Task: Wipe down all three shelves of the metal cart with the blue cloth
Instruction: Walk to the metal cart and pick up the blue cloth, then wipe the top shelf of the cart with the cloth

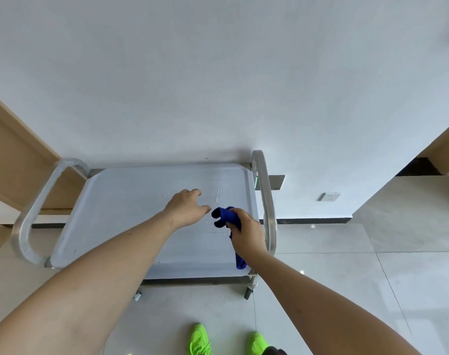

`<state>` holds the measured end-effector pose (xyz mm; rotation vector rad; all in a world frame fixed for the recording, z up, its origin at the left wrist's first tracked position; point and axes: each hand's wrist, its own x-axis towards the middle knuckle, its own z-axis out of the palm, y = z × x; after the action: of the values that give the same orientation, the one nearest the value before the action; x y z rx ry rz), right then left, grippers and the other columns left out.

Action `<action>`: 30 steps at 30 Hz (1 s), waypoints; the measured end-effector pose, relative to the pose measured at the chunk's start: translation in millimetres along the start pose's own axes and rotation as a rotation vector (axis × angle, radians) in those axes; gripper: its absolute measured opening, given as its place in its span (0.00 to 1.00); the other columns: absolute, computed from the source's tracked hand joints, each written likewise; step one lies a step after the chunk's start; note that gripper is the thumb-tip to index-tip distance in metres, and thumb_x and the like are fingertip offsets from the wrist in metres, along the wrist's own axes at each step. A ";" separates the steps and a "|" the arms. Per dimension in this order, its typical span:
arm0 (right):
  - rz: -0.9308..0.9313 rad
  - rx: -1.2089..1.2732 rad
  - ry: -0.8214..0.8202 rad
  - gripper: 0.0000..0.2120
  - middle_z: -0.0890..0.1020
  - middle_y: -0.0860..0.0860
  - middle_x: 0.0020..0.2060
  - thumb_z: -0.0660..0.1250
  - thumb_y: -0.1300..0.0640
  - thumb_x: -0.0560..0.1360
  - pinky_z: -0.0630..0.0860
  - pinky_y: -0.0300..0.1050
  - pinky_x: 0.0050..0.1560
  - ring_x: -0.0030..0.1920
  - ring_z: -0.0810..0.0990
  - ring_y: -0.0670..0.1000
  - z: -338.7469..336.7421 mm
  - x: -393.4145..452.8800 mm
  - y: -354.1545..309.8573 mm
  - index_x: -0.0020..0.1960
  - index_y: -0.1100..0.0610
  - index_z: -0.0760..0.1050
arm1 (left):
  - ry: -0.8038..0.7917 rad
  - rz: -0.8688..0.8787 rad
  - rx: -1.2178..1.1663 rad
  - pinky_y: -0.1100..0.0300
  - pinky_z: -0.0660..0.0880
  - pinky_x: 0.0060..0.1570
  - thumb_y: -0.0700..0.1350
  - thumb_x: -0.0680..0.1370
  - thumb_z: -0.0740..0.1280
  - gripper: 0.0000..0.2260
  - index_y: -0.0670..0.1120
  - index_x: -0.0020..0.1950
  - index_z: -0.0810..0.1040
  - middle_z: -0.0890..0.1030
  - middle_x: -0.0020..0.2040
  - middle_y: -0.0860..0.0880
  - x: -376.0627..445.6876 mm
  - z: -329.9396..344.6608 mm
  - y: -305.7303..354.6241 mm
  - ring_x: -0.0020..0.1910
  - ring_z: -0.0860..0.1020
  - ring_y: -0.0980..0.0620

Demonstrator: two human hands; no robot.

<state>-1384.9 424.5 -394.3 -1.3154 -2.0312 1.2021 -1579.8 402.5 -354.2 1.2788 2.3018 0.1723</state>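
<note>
At the far left a light wooden shelf unit is standing against the white wall, and the metal cart is sitting just beside it, its left tubular handle looping up from the frame. The top shelf is lying bare and pale, with a few water droplets beading near its far right part. The left hand is reaching out over the middle of the shelf, fingers loosely spread and gripping nothing (whether it is touching the surface cannot be told). Just to its right, the right hand is closing around the blue cloth, which is bunching out ahead of the fingers above the shelf's right side, a tail trailing down below the wrist toward the near edge. The right handle is rising beside that hand. Beyond it, a wall socket is showing low on the wall. Two bright green shoes are standing on the tiled floor.
</note>
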 end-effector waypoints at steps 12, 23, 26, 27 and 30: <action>0.161 -0.590 -0.251 0.38 0.54 0.55 0.81 0.59 0.32 0.78 0.49 0.62 0.78 0.80 0.48 0.59 68.1 5.0 24.5 0.81 0.45 0.52 | -0.125 0.164 0.131 0.50 0.71 0.61 0.60 0.76 0.62 0.29 0.48 0.74 0.66 0.69 0.71 0.45 39.0 9.7 -41.1 0.68 0.68 0.44; 0.256 -0.644 -0.174 0.24 0.53 0.53 0.81 0.50 0.44 0.85 0.50 0.58 0.78 0.80 0.47 0.60 104.1 16.3 51.1 0.80 0.46 0.59 | -0.230 0.246 0.202 0.46 0.69 0.64 0.59 0.78 0.61 0.28 0.49 0.75 0.63 0.64 0.74 0.44 57.6 33.4 -82.7 0.71 0.63 0.43; 0.213 -0.780 -0.258 0.28 0.45 0.54 0.82 0.50 0.39 0.83 0.43 0.63 0.77 0.80 0.41 0.61 107.3 17.9 62.1 0.81 0.42 0.50 | -0.235 0.248 0.209 0.46 0.69 0.64 0.59 0.78 0.61 0.27 0.49 0.75 0.63 0.63 0.74 0.44 64.0 42.0 -85.0 0.71 0.62 0.43; 0.182 -0.815 -0.278 0.29 0.43 0.54 0.82 0.50 0.37 0.83 0.42 0.64 0.77 0.80 0.40 0.62 106.8 19.6 67.2 0.81 0.41 0.48 | -0.237 0.247 0.210 0.46 0.68 0.65 0.58 0.78 0.61 0.27 0.49 0.75 0.63 0.62 0.75 0.44 66.4 44.9 -85.2 0.72 0.61 0.43; 0.099 -0.912 -0.336 0.32 0.42 0.55 0.81 0.45 0.32 0.80 0.38 0.66 0.76 0.79 0.38 0.63 102.3 28.6 83.1 0.81 0.40 0.44 | -0.236 0.252 0.219 0.47 0.67 0.66 0.58 0.78 0.61 0.27 0.50 0.75 0.62 0.59 0.77 0.44 76.1 53.0 -86.0 0.74 0.58 0.43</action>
<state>-1430.6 420.2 -521.1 -1.6772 -2.9724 0.5210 -1653.1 411.1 -457.0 1.6054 1.9970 -0.1438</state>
